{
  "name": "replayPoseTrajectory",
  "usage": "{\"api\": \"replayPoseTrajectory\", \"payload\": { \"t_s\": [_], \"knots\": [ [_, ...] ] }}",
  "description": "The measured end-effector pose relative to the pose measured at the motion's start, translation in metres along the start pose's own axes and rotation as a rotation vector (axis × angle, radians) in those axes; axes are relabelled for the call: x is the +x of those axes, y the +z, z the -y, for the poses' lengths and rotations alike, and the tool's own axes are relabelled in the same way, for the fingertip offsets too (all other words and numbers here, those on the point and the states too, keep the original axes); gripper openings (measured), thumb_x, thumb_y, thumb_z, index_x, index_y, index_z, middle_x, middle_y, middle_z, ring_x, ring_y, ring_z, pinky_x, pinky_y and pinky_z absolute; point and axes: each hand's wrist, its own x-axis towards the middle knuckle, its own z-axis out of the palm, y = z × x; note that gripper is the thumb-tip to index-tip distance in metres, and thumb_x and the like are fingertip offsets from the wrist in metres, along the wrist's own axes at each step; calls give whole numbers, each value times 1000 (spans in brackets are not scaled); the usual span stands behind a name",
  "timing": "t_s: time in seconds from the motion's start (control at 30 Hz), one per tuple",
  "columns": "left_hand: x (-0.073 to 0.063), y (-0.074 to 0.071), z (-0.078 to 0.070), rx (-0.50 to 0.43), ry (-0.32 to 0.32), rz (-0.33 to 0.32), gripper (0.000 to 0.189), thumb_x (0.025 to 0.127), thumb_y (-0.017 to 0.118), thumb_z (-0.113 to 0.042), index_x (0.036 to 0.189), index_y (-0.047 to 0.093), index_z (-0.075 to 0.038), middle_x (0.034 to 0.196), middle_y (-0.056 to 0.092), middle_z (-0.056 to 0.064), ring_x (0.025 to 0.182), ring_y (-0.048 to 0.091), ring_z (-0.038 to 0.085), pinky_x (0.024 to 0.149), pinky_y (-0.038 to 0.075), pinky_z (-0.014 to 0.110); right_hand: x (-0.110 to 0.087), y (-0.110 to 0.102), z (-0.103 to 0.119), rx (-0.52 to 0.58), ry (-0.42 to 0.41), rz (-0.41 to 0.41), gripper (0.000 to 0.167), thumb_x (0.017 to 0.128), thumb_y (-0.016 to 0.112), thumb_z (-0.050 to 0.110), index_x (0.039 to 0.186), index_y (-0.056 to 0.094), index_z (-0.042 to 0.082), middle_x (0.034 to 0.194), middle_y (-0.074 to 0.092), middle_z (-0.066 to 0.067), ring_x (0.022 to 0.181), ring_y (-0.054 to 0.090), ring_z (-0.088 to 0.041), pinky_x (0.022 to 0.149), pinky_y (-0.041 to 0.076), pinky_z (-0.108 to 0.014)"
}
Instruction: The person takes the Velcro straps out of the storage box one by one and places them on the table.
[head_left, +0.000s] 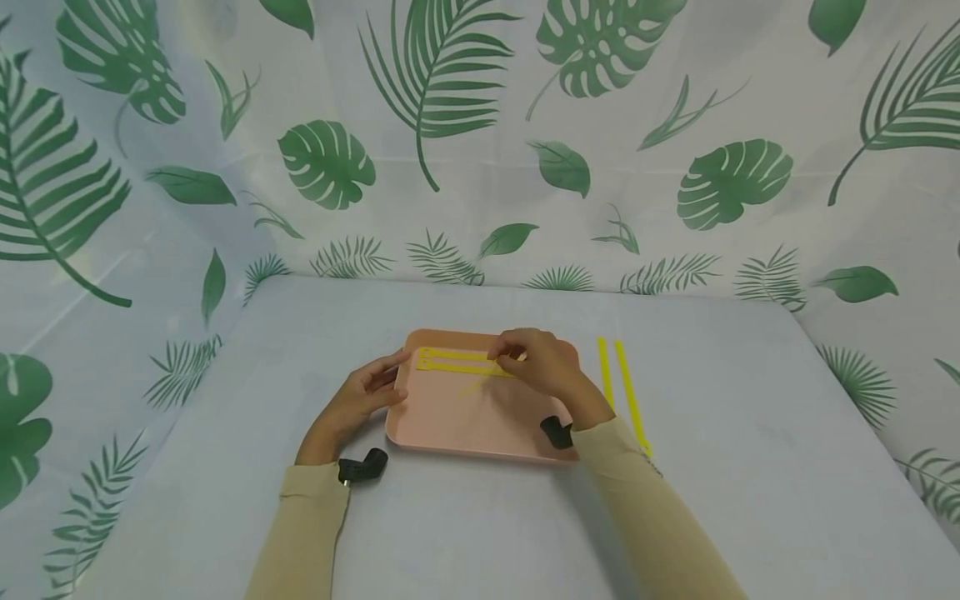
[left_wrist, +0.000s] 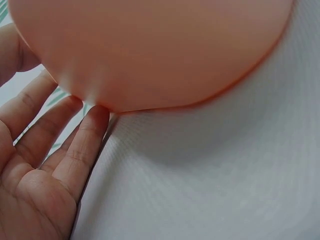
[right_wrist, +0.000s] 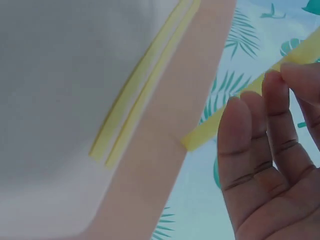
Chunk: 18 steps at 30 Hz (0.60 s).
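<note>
A shallow pink tray (head_left: 457, 421) lies on the table in front of the person. My left hand (head_left: 367, 392) rests at its left edge, fairly straight fingertips (left_wrist: 94, 122) touching the rim. Two flat yellow strips (head_left: 453, 367), each with a small hole at its left end, lie side by side along the tray's far side. Over the tray, my right hand (head_left: 536, 362) pinches another yellow strip (right_wrist: 205, 134) between thumb and index finger. In the right wrist view the free end of this strip overlaps the tray's rim; in the head view it is a faint blur.
Two more yellow strips (head_left: 628, 392) lie on the table just right of the tray, partly behind the right forearm. The white table (head_left: 450, 533) meets leaf-printed cloth walls (head_left: 480, 192) at the back and sides. Each wrist wears a small black camera.
</note>
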Motion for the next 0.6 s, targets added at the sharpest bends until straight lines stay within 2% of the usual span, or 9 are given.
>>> {"api": "replayPoseTrajectory", "payload": {
  "t_s": [0.13,0.27,0.43,0.6],
  "knots": [
    [0,0,0,-10,12,6,72,100,69,3,164,37,7,172,31,28,156,36,48,112,49,23,-3,0,-2,25,27,-37,12,99,70,-1,101,80,5,102,79,-8,99,73,-30,87,60,-45],
    [0,0,1,-18,23,10,72,100,68,3,164,36,8,172,31,28,155,36,49,110,50,21,-6,-2,-5,59,44,-67,14,100,71,0,109,81,3,112,79,-11,103,74,-32,87,62,-47],
    [0,0,1,-19,21,11,72,100,68,3,164,36,8,172,31,28,155,36,49,109,50,21,-10,-6,-10,206,71,-75,20,102,65,-5,119,76,-7,122,75,-22,102,75,-38,88,66,-46],
    [1,-1,1,-11,7,13,71,101,68,2,165,37,6,172,32,28,155,37,48,110,50,22,-13,-8,-14,310,87,-69,23,105,62,-3,123,72,-12,123,73,-26,99,75,-37,87,66,-44]
  ]
}}
